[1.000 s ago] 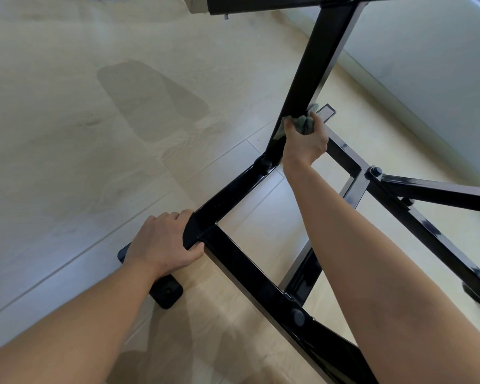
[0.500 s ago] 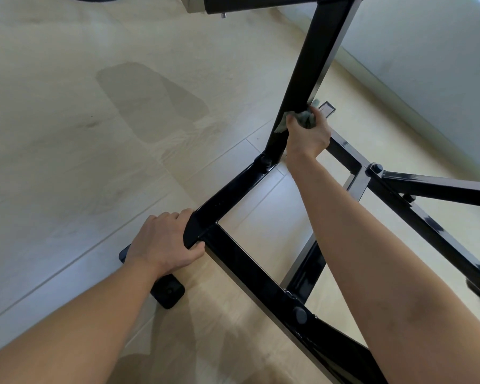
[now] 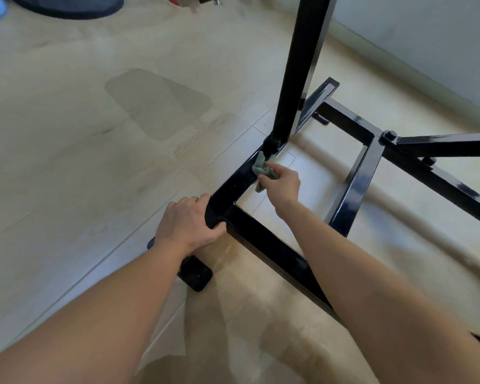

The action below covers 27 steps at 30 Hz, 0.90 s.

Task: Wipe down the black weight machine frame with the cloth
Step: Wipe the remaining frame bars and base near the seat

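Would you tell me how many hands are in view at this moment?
2. The left hand grips the near corner of the black frame; the right hand holds the cloth against the bar beside the upright post's foot. No other hand shows.

Home exercise room, pale tiled floor (image 3: 67, 167), plain wall (image 3: 427, 37), black weight frame (image 3: 297, 79)

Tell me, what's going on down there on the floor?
A person is wiping a black machine frame that stands on a pale floor. The right hand pinches a grey-green cloth and presses it on the low base bar, right at the foot of the upright post. The left hand grips the near corner of the frame, seemingly to steady it.
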{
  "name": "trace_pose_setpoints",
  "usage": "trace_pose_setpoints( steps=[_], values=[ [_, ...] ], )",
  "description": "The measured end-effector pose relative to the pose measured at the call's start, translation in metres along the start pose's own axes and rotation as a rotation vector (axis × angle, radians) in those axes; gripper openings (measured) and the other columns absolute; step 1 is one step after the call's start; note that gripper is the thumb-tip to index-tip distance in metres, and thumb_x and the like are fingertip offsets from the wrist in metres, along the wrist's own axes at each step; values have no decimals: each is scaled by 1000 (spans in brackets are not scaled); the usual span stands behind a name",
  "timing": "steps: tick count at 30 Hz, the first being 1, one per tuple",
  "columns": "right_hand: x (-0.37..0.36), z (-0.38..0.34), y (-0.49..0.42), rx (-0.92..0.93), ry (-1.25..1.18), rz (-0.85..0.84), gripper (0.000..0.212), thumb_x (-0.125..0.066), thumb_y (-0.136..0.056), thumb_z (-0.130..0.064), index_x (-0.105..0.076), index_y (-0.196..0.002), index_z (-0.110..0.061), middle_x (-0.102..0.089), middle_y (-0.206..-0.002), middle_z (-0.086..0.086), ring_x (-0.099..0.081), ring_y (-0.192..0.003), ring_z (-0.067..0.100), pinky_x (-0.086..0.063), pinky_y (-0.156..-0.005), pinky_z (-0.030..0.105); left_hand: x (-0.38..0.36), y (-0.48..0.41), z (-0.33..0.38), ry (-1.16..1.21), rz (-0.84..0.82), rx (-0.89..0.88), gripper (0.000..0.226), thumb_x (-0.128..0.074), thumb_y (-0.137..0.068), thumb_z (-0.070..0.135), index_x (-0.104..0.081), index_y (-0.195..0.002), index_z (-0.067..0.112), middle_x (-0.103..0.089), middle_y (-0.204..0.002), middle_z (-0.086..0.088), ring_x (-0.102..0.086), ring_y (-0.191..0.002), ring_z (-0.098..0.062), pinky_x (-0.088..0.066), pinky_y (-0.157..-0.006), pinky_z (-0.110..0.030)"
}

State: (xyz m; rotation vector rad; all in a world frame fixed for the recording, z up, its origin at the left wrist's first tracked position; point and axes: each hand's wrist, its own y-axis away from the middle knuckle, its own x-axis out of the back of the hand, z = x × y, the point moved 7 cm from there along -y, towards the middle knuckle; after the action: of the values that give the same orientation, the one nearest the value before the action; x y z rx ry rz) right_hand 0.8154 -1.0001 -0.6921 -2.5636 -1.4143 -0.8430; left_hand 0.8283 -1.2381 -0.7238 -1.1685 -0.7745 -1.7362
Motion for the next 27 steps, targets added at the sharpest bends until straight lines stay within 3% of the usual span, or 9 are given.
trace_pose_setpoints(
  steps=[1,3,5,9,14,18,23,27],
  values=[
    [-4,-2,14,39,49,-11,39,-74,-88,-8,-70,-126,-18,-72,-100,2,-66,-74,5,-50,-70,7,0,0,1,-14,2,-4,69,-33,-76,76,-55,-121,29,-64,-91,6,-58,-85,-20,-48,-81,-40],
    [-15,-2,41,142,181,-73,37,-74,-89,-13,-71,-125,-20,-74,-110,5,-69,-95,17,-53,-95,25,3,1,2,-63,13,1,70,-32,-76,77,-57,-121,29,-66,-94,6,-60,-89,-20,-47,-82,-40],
    [-26,-2,74,296,353,-173,33,-69,-93,-14,-72,-125,-20,-72,-121,4,-66,-111,23,-49,-104,34,7,3,3,-140,36,16,70,-33,-76,78,-58,-119,30,-68,-98,5,-62,-94,-22,-45,-83,-40],
    [-17,-4,124,559,549,-231,27,-62,-98,-11,-74,-121,-16,-67,-129,2,-62,-116,25,-48,-100,35,13,10,7,-273,51,40,71,-31,-79,79,-54,-124,29,-70,-105,1,-62,-99,-25,-42,-83,-42],
    [22,22,147,528,701,-242,29,-58,-100,-13,-72,-125,-18,-63,-136,2,-59,-121,26,-45,-101,34,7,20,4,-284,-89,100,76,-23,-90,81,-28,-147,31,-66,-120,-5,-62,-105,-30,-44,-83,-43],
    [45,19,145,447,595,-194,27,-61,-97,-13,-73,-122,-16,-70,-123,3,-63,-112,25,-49,-99,38,3,33,-6,-112,-217,96,80,-40,-93,74,-16,-154,28,-59,-134,-7,-61,-113,-32,-48,-78,-40],
    [40,-19,120,366,334,-23,35,-62,-98,-17,-66,-133,-17,-67,-127,1,-60,-113,19,-40,-97,21,3,39,-14,-61,-256,99,82,-46,-93,70,-9,-156,33,-52,-143,-7,-57,-121,-32,-50,-85,-43],
    [17,-44,95,330,113,-55,48,-58,-98,-3,-54,-144,-14,-51,-149,-1,-47,-136,16,-31,-119,28,-2,40,-11,52,-231,125,75,-52,-95,57,-11,-154,33,-53,-136,-6,-60,-112,-31,-52,-86,-44]
  ],
)
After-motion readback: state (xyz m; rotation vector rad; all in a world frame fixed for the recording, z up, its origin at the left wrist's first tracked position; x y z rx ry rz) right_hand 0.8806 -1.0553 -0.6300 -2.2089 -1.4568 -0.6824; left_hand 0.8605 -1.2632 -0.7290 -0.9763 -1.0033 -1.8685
